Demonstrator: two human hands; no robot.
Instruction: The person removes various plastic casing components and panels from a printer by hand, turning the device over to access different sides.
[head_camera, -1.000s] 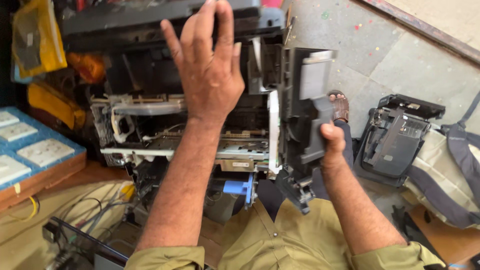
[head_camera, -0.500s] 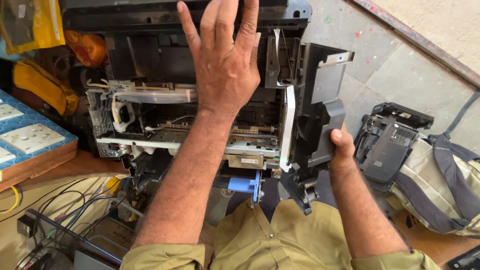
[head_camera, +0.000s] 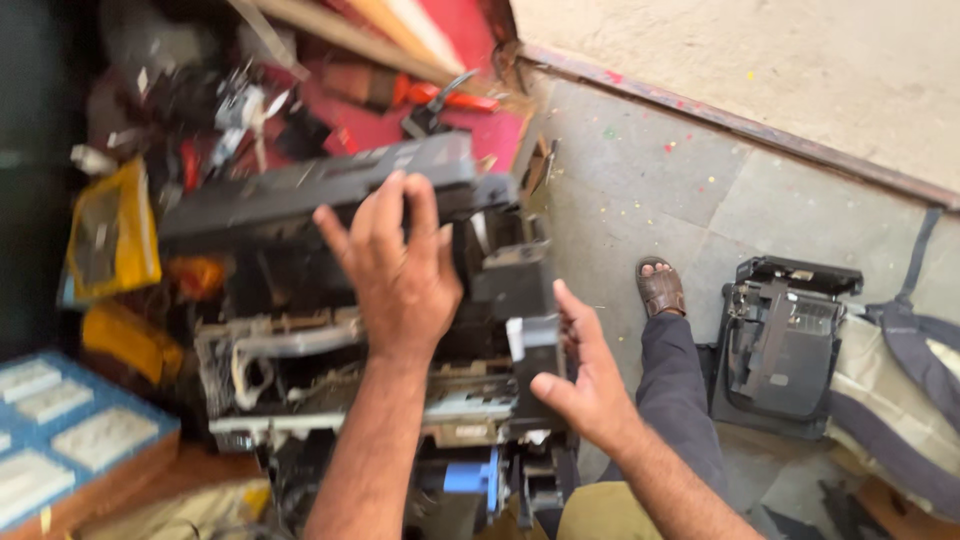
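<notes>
Black plastic everywhere: the stripped printer (head_camera: 350, 330) sits on the floor in front of the person, its lid (head_camera: 300, 195) raised at the far side. Left hand (head_camera: 395, 265) is flat on the printer's top, fingers (head_camera: 385, 205) spread apart and reaching the lid's edge. Right hand (head_camera: 585, 375) is open beside the printer's right side panel (head_camera: 520, 300), fingers apart, gripping nothing. Another black part (head_camera: 780, 340) lies on the stone floor (head_camera: 640, 190) near a sandalled foot (head_camera: 660, 288).
</notes>
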